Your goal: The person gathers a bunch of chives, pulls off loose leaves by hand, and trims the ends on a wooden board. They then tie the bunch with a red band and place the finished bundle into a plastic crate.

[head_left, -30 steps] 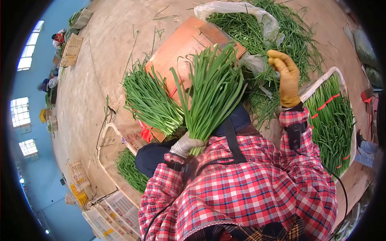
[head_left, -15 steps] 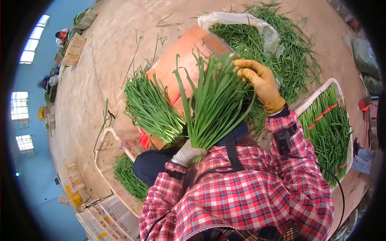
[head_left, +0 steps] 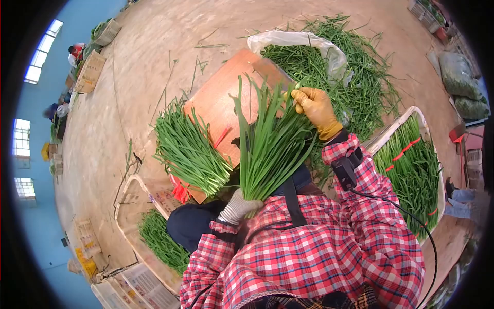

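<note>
Right hand has moved in to pinch a leaf tip on the bunch gripped by the left hand; a hard tug could drag neighbouring stems loose.

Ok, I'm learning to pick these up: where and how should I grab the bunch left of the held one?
I'd take the bunch by its pale stem ends, from the near side: they point that way, packed closely, while leaf tips fan out.

Bright windows line a light-blue wall beside a broad, worn, brownish floor.
</note>
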Motion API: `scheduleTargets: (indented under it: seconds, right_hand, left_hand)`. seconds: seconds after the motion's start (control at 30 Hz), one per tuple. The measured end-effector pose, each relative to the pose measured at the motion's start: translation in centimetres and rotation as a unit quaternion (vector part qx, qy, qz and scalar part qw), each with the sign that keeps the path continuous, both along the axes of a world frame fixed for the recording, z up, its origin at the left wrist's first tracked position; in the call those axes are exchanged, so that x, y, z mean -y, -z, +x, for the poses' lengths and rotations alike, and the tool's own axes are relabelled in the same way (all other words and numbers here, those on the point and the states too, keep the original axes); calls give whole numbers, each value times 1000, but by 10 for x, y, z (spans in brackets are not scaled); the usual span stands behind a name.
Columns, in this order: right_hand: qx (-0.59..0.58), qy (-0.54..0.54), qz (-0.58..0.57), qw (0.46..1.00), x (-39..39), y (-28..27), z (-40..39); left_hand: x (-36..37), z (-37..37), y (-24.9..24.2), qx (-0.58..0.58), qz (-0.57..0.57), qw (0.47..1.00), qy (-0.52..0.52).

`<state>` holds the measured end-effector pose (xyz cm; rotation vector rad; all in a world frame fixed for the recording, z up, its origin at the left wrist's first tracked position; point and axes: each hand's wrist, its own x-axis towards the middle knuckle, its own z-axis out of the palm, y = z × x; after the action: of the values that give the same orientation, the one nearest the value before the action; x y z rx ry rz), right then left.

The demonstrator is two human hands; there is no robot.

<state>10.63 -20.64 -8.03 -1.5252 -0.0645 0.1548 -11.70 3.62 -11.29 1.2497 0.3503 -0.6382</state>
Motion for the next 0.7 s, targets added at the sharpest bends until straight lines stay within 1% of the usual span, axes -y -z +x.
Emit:
scheduleTargets:
  seconds: [0.07,0.1,0.13,0.2,0.27,0.33,0.37,0.4,0.43,0.47,0.5,0.53,0.57,0.67,0.7]
  right_hand:
    - [56,16,-29,998,3,-12,-5]
    - [53,30,-12,998,5,-19,-4]
    - [51,49,4,997,8,-27,-3]
    - [59,107,12,992,24,-40,5]
    - [181,185,-32,965,52,-58,29]
    - [191,206,10,960,116,-66,77]
    - [221,254,-89,937,139,-88,87]
    - [204,298,-20,932,170,-102,111]
    - [250,317,-71,912,225,-106,138]
    - [247,363,-26,898,249,-128,149]
    - [251,408,48,877,277,-139,161]
    - [238,400,133,875,304,-144,162]
    - [222,393,217,866,325,-140,162]
    - [101,452,150,873,345,-90,159]
    - [105,376,114,914,333,-60,151]
  left_hand:
    - [0,-2,-2,-12,11,1000,4]
    - [0,-2,-2,-17,15,1000,8]
    - [0,-1,3,4,35,999,15]
    - [4,-1,3,-1,24,1000,10]
    - [-1,1,4,-24,37,999,31]
    - [-9,-6,18,-47,-4,999,17]
    - [-11,-7,22,-57,-26,998,7]
    - [-8,-3,11,-70,-14,997,10]
    - [-9,0,16,-72,-32,997,11]
    - [-12,-2,24,-76,-49,996,10]
    - [-15,-6,27,-83,-65,994,6]
    - [-15,-6,25,-91,-84,992,-4]
    - [-13,-6,21,-88,-104,991,-10]
    - [-14,-6,25,-89,-146,985,-26]
    - [-13,-6,21,-92,-152,983,-32]
